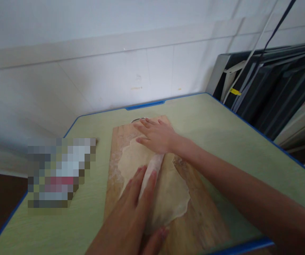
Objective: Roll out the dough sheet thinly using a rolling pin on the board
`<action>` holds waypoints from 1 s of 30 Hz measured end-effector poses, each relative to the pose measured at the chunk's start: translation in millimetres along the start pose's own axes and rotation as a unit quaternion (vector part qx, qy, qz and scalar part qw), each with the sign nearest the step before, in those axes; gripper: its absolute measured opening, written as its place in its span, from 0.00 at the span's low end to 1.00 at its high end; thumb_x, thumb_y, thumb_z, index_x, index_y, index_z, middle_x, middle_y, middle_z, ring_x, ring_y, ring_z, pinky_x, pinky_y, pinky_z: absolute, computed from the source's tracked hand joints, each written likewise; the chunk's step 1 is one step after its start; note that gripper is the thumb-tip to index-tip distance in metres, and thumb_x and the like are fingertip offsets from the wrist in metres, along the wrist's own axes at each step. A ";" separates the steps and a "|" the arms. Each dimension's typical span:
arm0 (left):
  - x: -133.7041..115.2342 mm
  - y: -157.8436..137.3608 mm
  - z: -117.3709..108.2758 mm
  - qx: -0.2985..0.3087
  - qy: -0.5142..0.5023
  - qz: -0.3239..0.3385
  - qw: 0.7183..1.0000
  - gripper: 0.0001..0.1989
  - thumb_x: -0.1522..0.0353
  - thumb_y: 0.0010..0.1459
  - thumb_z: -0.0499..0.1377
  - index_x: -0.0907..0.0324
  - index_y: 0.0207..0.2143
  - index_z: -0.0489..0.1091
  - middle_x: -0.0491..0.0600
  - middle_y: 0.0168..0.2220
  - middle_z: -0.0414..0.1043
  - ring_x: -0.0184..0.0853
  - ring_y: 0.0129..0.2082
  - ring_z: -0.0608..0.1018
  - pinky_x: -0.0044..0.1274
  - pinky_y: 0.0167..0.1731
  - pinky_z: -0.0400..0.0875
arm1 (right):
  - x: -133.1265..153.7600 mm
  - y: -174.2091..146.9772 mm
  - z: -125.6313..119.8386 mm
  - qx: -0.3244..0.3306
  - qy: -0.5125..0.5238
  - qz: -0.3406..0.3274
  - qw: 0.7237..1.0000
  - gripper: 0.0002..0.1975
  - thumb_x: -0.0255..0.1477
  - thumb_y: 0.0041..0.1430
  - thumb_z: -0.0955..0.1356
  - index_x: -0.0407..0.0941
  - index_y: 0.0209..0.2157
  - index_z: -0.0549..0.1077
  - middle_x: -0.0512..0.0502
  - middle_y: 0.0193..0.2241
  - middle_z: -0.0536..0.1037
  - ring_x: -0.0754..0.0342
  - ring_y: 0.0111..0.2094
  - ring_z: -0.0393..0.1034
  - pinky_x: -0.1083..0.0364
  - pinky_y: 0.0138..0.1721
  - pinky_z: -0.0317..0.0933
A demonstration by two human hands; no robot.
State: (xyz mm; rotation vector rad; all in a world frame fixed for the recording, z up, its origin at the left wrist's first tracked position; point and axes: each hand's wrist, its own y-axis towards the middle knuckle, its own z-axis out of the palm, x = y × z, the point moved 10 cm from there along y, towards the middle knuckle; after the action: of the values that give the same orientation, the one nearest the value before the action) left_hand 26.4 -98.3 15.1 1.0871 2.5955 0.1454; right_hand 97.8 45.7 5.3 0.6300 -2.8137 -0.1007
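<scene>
- See pale dough [171,198] on the wooden board [205,223], spread thin and flat, ragged at the edges, showing on both sides of the rolling pin.
- Find the rolling pin [152,169] slanting across the dough, whitish as if floured, covered at the far end by the right hand [157,136].
- Note of the right hand: palm down, fingers spread and pointing left, laid over the pin's far end rather than curled round it.
- Note of the left hand [132,209]: nearer the body, fingers outstretched along either side of the pin, thumb apart over the dough; cannot tell how firmly pressed.
- See flour [114,166] dusted along the board's left side.
- Glimpse a thin curved rim [138,119] just beyond the board's far edge; mostly hidden, cannot identify.
- Find the board lying on a green table [211,131] with blue edging.
- Note a pixelated item [67,166] on the table, left of the board; cannot make out.
- See a white wall [112,78] behind, dark panels [271,88] leaning at right, a yellow tag [235,91] nearby.
</scene>
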 end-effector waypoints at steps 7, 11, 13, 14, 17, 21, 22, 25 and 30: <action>-19.2 -5.7 34.0 0.059 0.065 0.026 0.996 0.51 0.54 0.56 0.58 0.59 0.68 0.27 0.68 0.67 0.39 0.58 0.63 0.59 0.42 0.49 0.72 | -10.8 -26.2 4.7 0.036 -0.015 -0.022 0.999 0.27 0.27 0.66 0.53 0.39 0.65 0.52 0.35 0.67 0.49 0.44 0.67 0.44 0.34 0.61 0.45; -30.1 -4.8 33.6 0.038 0.101 0.032 0.994 0.51 0.55 0.56 0.57 0.64 0.68 0.27 0.70 0.66 0.44 0.58 0.61 0.62 0.40 0.48 0.73 | -10.1 -33.3 4.6 0.032 -0.030 -0.041 0.998 0.27 0.23 0.64 0.53 0.36 0.63 0.56 0.37 0.66 0.53 0.45 0.65 0.49 0.35 0.61 0.47; -34.4 -3.9 32.9 0.021 0.125 0.039 0.991 0.50 0.55 0.57 0.57 0.66 0.68 0.28 0.70 0.65 0.47 0.58 0.61 0.63 0.40 0.48 0.73 | -10.2 -35.6 3.5 0.023 -0.028 -0.041 0.998 0.28 0.22 0.62 0.53 0.37 0.63 0.57 0.39 0.66 0.53 0.46 0.65 0.49 0.37 0.61 0.48; -36.6 -3.8 33.6 0.012 0.136 0.044 0.990 0.49 0.55 0.58 0.57 0.66 0.68 0.29 0.70 0.65 0.48 0.58 0.61 0.63 0.40 0.49 0.73 | -11.2 -37.0 2.7 0.017 -0.024 -0.038 0.999 0.28 0.22 0.62 0.53 0.38 0.63 0.57 0.41 0.66 0.53 0.46 0.65 0.49 0.37 0.61 0.48; -42.2 -4.5 39.0 -0.011 0.153 0.054 0.987 0.46 0.58 0.60 0.55 0.69 0.67 0.30 0.70 0.65 0.48 0.58 0.60 0.64 0.40 0.49 0.73 | -16.6 -43.0 0.4 0.002 0.004 -0.029 1.000 0.28 0.23 0.62 0.53 0.38 0.64 0.56 0.43 0.66 0.54 0.48 0.66 0.48 0.40 0.62 0.47; -47.8 -4.8 48.0 -0.017 0.145 0.055 0.988 0.42 0.62 0.61 0.53 0.70 0.67 0.32 0.70 0.66 0.45 0.59 0.60 0.63 0.41 0.46 0.75 | -19.3 -49.9 -3.1 -0.015 0.043 -0.055 0.997 0.28 0.24 0.62 0.54 0.36 0.63 0.58 0.41 0.65 0.56 0.51 0.66 0.48 0.45 0.63 0.46; -48.0 -4.3 48.4 -0.014 0.139 0.053 0.989 0.41 0.63 0.62 0.52 0.69 0.67 0.32 0.69 0.66 0.44 0.59 0.61 0.62 0.42 0.47 0.75 | -18.7 -49.9 -3.0 -0.013 0.043 -0.063 0.997 0.28 0.24 0.61 0.54 0.35 0.63 0.58 0.41 0.65 0.56 0.51 0.66 0.48 0.46 0.64 0.46; -42.2 -4.5 42.4 -0.003 0.107 0.040 0.993 0.40 0.66 0.62 0.51 0.66 0.68 0.29 0.67 0.67 0.41 0.58 0.63 0.58 0.42 0.50 0.72 | -16.7 -42.6 1.5 0.014 -0.005 -0.056 0.998 0.28 0.23 0.62 0.54 0.36 0.63 0.58 0.40 0.65 0.57 0.48 0.65 0.49 0.43 0.63 0.48; -22.3 -22.8 26.4 0.018 0.061 0.020 0.998 0.40 0.68 0.62 0.49 0.62 0.68 0.26 0.62 0.68 0.40 0.51 0.65 0.52 0.40 0.54 0.68 | -1.8 -19.0 3.4 0.038 -0.067 -0.036 0.996 0.27 0.23 0.60 0.57 0.41 0.61 0.62 0.36 0.65 0.57 0.38 0.65 0.47 0.31 0.59 0.47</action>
State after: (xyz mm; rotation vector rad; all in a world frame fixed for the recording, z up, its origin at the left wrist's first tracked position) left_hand 34.4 -131.0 -9.0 1.1777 2.6948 0.1815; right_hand 106.3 29.3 -0.7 0.7704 -2.9346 -0.0502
